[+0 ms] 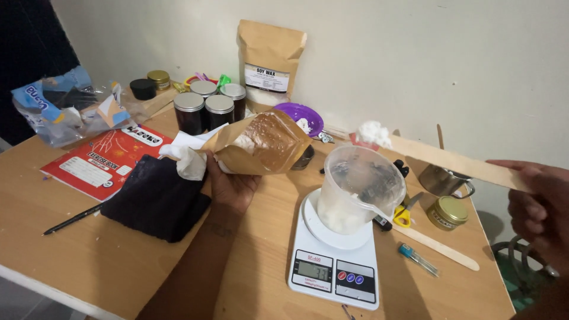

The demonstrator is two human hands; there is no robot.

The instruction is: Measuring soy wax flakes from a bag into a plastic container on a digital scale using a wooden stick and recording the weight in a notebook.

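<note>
My left hand (228, 184) grips a brown paper pouch (267, 142), tilted on its side with its open end pointing right and white flakes showing inside. Just right of the pouch, a clear plastic measuring jug (358, 189) stands on a white kitchen scale (335, 261) and holds white flakes at the bottom. My right hand (536, 201) at the right edge holds a long flat wooden stick (456, 163) that reaches left above the jug's rim.
Three dark jars with silver lids (210, 109), an upright brown pouch (269, 59), a purple plate (299, 115), a red notebook (101, 160), a black cloth (157, 198), a pen (71, 219), a gold-lidded tin (447, 212), a metal pot (441, 179), scissors (404, 212), another wooden stick (438, 247).
</note>
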